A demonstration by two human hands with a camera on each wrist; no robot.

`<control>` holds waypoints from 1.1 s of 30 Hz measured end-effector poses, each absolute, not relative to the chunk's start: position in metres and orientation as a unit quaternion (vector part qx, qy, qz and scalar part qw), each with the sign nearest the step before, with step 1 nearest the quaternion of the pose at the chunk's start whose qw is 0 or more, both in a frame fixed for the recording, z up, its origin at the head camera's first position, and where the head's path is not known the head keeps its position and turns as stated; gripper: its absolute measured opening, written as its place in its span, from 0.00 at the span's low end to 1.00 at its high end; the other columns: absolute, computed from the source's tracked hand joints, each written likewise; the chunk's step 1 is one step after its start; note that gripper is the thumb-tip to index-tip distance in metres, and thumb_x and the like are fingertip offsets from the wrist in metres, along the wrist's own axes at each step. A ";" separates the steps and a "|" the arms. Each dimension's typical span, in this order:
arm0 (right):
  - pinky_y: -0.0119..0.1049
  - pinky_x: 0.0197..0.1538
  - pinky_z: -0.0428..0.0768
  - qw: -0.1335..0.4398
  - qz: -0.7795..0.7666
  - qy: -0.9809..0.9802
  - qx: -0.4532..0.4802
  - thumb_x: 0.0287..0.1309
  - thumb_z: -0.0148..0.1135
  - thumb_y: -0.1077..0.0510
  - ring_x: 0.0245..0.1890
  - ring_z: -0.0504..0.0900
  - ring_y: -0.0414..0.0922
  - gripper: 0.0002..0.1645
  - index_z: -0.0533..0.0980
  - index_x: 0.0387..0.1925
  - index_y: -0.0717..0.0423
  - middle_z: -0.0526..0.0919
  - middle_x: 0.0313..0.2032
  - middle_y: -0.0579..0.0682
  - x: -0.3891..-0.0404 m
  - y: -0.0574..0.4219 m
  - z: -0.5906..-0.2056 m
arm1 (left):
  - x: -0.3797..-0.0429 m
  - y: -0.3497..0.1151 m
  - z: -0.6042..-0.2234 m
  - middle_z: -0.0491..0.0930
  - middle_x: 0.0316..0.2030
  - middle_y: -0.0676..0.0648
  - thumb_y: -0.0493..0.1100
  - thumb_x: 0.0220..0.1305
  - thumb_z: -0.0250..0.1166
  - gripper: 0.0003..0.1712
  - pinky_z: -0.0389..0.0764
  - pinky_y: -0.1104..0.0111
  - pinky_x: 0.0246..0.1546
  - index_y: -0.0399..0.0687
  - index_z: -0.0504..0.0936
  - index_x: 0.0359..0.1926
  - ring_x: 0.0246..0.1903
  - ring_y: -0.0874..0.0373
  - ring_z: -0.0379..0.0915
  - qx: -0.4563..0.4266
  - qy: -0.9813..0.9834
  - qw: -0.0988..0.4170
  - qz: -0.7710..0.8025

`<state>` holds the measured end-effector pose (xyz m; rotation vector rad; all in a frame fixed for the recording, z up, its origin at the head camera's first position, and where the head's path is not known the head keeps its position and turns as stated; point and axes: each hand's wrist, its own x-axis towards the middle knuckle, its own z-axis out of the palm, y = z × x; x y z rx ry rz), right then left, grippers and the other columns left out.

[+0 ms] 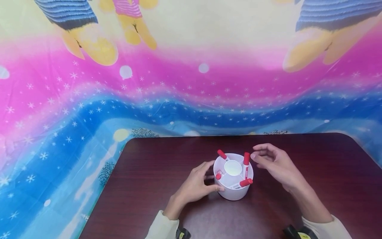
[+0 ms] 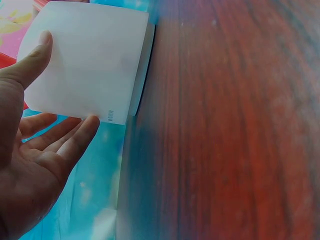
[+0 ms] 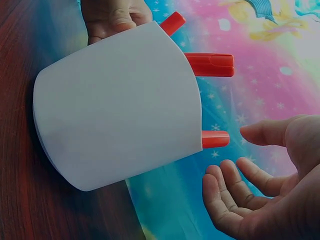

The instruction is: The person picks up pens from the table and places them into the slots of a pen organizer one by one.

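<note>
A round white organizer (image 1: pixel 234 194) stands on the table with a round middle cup and divided sections. Several red-capped markers lean in its sections, among them an upright one (image 1: pixel 246 165) at the right and a slanted one (image 1: pixel 245 182) at the front. My left hand (image 1: pixel 195 182) holds the organizer's left side, thumb (image 2: pixel 40 55) against the white wall and fingers round the far side. To the right, my right hand (image 1: pixel 276 164) hovers beside the rim with nothing in it, its fingers loosely bent and spread near a red cap (image 3: pixel 216 139).
The dark reddish-brown table (image 1: pixel 161 159) has rounded far corners. Behind it hangs a colourful cloth (image 1: pixel 179 83) printed with snowflakes and cartoon figures, which also runs down past the table's left edge.
</note>
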<state>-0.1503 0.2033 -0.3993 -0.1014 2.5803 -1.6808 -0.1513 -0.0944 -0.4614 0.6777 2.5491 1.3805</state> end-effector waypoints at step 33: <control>0.23 0.48 0.87 -0.003 -0.556 0.830 -0.047 0.75 0.67 0.56 0.44 0.85 0.26 0.30 0.71 0.69 0.65 0.84 0.46 0.41 -0.155 0.217 -0.393 | -0.155 -0.101 -0.462 0.79 0.62 0.52 0.59 0.55 0.84 0.55 0.87 0.72 0.57 0.58 0.68 0.80 0.56 0.61 0.83 0.242 0.860 0.047 0.447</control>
